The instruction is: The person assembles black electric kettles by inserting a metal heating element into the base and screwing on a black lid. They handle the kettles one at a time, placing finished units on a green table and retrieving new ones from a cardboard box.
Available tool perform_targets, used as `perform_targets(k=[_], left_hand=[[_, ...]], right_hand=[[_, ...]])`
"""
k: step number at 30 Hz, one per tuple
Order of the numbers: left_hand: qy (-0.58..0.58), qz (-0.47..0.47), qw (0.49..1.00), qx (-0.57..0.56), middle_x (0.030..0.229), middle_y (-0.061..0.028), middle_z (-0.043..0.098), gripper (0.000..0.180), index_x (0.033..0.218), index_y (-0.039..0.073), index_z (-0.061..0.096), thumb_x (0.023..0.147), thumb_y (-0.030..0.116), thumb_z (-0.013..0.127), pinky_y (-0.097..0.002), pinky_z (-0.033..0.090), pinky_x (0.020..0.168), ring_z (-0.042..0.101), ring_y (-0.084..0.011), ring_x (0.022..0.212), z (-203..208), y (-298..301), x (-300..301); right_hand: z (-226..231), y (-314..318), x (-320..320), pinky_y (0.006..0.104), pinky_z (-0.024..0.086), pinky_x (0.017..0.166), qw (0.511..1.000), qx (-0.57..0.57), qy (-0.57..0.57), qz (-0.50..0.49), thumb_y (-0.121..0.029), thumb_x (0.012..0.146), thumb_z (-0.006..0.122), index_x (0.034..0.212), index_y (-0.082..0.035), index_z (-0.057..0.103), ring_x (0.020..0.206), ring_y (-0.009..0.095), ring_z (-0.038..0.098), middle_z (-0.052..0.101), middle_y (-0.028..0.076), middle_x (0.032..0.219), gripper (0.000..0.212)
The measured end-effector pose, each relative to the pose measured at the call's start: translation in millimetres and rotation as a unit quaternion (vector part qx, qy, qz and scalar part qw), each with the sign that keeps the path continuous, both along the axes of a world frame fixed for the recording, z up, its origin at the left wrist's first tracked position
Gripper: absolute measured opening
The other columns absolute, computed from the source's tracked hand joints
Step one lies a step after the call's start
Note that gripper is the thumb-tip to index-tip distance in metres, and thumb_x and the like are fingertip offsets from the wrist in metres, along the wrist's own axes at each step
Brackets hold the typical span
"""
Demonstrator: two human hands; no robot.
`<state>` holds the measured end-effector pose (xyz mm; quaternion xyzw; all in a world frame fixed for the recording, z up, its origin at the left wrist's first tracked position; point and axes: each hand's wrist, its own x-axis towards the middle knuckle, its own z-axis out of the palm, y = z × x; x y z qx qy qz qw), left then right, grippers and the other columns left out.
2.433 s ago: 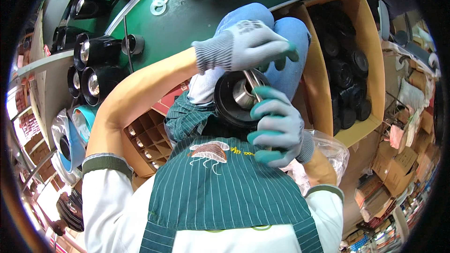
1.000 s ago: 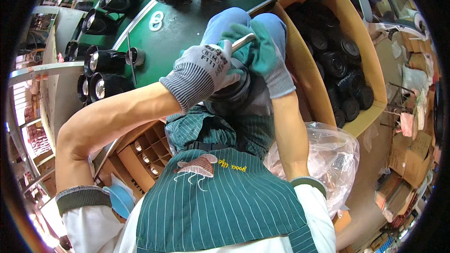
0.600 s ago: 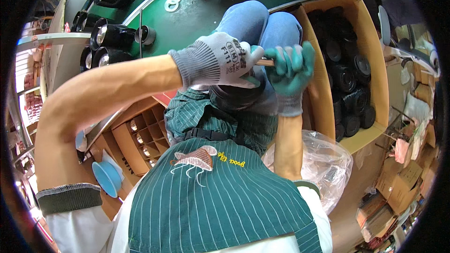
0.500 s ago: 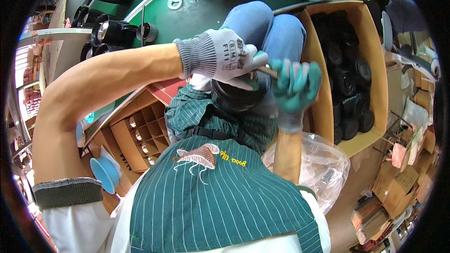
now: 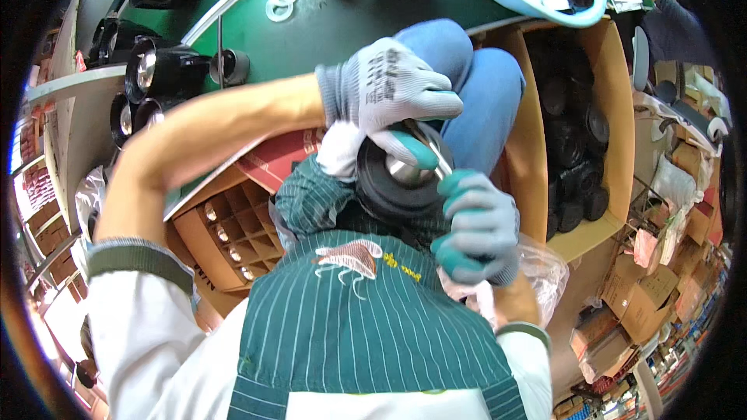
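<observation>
A black round part (image 5: 385, 194) with a shiny metal centre rests on my lap, its wide rim facing up. Across its top lies a slim metal bar-shaped tool (image 5: 437, 157), slanting down to the right. My right hand (image 5: 478, 225), in a grey and green glove, is closed around the near end of the bar. The gloved left hand (image 5: 401, 97) closes over the bar's far end, its thumb resting near the metal centre. Which kind of tool it is cannot be made out, since both ends are covered by fingers.
An open cardboard box (image 5: 618, 109) of black round parts stands at my right. On the green table (image 5: 327, 31) lie white rings (image 5: 282, 1) and a light-blue basin (image 5: 529, 9) of small parts. Black metal-centred pieces (image 5: 159, 70) stand left; a divided carton (image 5: 249, 222) sits below.
My right hand has swung toward my body, turning the bar from pointing right to slanting down. The left hand stays over the black part. My view has shifted slightly.
</observation>
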<state>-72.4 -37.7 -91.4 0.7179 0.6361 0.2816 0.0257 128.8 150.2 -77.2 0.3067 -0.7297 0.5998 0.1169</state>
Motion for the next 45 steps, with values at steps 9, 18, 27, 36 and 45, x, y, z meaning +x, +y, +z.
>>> perform_targets(k=[9, 18, 27, 36, 45], left_hand=[[-0.104, -0.033, 0.994, -0.004, 0.069, -0.0060, 0.060, 0.044, 0.086, 0.011, 0.058, 0.094, 0.054, 0.062, -0.0339, 0.050, 0.054, 0.067, -0.0254, 0.063, -34, 11, -10], [-0.094, -0.228, 0.962, 0.117, 0.068, -0.0061, 0.059, 0.055, 0.081, 0.011, 0.058, 0.097, 0.063, 0.051, -0.0381, 0.049, 0.050, 0.065, -0.0268, 0.060, -67, 60, -25], [-0.107, -0.079, 0.988, 0.076, 0.077, -0.0081, 0.066, 0.038, 0.096, 0.010, 0.066, 0.094, 0.047, 0.061, -0.0364, 0.053, 0.062, 0.068, -0.0290, 0.069, -51, 29, -39], [-0.375, 0.585, 0.719, -0.003, 0.099, -0.0157, 0.077, 0.039, 0.120, -0.001, 0.070, 0.094, 0.029, 0.071, -0.0340, 0.055, 0.080, 0.074, -0.0209, 0.088, -97, -144, -4], [-0.031, 0.690, 0.699, -0.185, 0.101, -0.0193, 0.075, 0.057, 0.129, 0.016, 0.069, 0.094, 0.060, 0.062, -0.0455, 0.056, 0.079, 0.073, -0.0369, 0.093, -114, -182, 3]], right_hand=[[21, -13, -38, 0.0316, 0.052, 0.071, 0.952, 0.206, -0.042, 0.222, -0.026, 0.079, 0.079, 0.056, -0.015, 0.050, 0.058, 0.016, 0.053, 0.044, -0.002, 0.054, 0.039], [29, -50, -51, 0.0354, 0.045, 0.063, 0.861, 0.324, -0.079, 0.385, -0.032, 0.091, 0.060, 0.068, -0.015, 0.052, 0.065, 0.019, 0.053, 0.056, 0.003, 0.070, 0.030], [47, -19, -46, 0.0470, 0.051, 0.091, 0.923, 0.364, 0.085, 0.092, -0.040, 0.084, 0.074, 0.079, -0.014, 0.060, 0.080, 0.021, 0.060, 0.055, 0.005, 0.081, 0.029], [-9, -9, 27, 0.0632, 0.026, 0.120, 0.886, 0.380, -0.149, -0.219, -0.074, 0.074, 0.074, 0.149, -0.017, 0.055, 0.151, 0.040, 0.031, 0.043, 0.014, 0.160, 0.096], [-55, -14, 35, 0.0539, 0.045, 0.110, 0.906, 0.354, -0.004, -0.232, -0.065, 0.079, 0.074, 0.132, -0.013, 0.068, 0.131, 0.031, 0.060, 0.066, 0.012, 0.136, 0.075]])
